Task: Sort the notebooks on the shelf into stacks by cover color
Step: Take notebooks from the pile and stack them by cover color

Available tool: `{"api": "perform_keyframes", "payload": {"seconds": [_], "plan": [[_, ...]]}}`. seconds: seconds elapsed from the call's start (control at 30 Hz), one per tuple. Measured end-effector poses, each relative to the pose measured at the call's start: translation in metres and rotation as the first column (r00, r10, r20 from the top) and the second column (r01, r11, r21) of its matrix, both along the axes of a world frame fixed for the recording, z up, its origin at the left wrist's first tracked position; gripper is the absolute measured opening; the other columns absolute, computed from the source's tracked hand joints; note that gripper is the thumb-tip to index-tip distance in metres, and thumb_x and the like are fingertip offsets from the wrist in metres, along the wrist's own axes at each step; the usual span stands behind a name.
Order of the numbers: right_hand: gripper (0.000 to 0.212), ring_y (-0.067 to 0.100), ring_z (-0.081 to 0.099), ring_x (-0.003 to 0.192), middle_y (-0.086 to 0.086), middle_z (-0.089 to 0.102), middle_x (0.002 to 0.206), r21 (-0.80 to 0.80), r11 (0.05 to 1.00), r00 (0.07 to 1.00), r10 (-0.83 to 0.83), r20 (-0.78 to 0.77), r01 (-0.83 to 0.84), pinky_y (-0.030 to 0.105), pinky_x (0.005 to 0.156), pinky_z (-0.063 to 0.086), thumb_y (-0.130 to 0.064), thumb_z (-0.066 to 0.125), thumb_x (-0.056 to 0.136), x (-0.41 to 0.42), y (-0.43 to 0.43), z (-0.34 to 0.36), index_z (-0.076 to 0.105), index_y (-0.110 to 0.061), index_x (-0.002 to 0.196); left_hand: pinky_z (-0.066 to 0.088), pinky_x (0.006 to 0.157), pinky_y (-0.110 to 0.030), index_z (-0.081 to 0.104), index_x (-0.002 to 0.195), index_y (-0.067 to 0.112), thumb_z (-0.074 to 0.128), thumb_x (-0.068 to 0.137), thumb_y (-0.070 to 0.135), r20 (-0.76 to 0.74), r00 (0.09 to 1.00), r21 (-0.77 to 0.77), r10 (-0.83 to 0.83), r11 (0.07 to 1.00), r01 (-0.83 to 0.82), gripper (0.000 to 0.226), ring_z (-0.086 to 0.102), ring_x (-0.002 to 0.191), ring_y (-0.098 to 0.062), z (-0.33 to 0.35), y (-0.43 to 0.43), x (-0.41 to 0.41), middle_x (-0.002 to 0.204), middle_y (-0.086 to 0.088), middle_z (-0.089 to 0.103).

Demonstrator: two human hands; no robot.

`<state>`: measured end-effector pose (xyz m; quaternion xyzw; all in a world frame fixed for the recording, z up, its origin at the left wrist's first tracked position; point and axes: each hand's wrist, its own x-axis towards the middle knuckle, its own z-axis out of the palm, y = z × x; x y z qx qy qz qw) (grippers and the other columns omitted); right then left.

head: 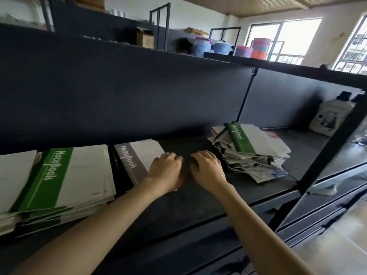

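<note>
On the dark shelf (198, 205) a stack of green-striped notebooks (59, 181) lies at the left. Beside it sits a grey-striped notebook stack (129, 161). My left hand (166, 171) rests on the right part of the grey notebook, its fingers curled over the edge. My right hand (206, 167) is just to the right, apart from that notebook. Its fingers are loosely curled with the tips down on the bare shelf, and I see nothing in it. A messy mixed pile of notebooks (252, 153) with a green-striped one on top lies further right.
The shelf board above (119, 96) overhangs low over the stacks. A white bottle with a dark cap (331, 116) stands at the shelf's far right, by a black upright post (327, 147). Plastic containers (244, 49) and a cardboard box (145, 37) sit on top.
</note>
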<state>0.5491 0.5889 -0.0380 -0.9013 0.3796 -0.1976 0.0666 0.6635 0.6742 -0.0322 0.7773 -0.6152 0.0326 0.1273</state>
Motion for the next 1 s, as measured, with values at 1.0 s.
{"api": "perform_keyframes", "payload": {"seconds": [1.0], "plan": [[0.022, 0.034, 0.063, 0.100, 0.018, 0.064, 0.111, -0.091, 0.911, 0.910, -0.409, -0.067, 0.402, 0.031, 0.065, 0.042, -0.008, 0.044, 0.097, -0.069, -0.101, 0.041, 0.056, -0.002, 0.113, 0.047, 0.078, -0.027, 0.067, 0.103, 0.014, 0.045, 0.098, 0.027, -0.682, 0.716, -0.177, -0.147, 0.984, 0.033, 0.026, 0.062, 0.092, -0.017, 0.008, -0.121, -0.079, 0.102, -0.007, 0.069]]}}
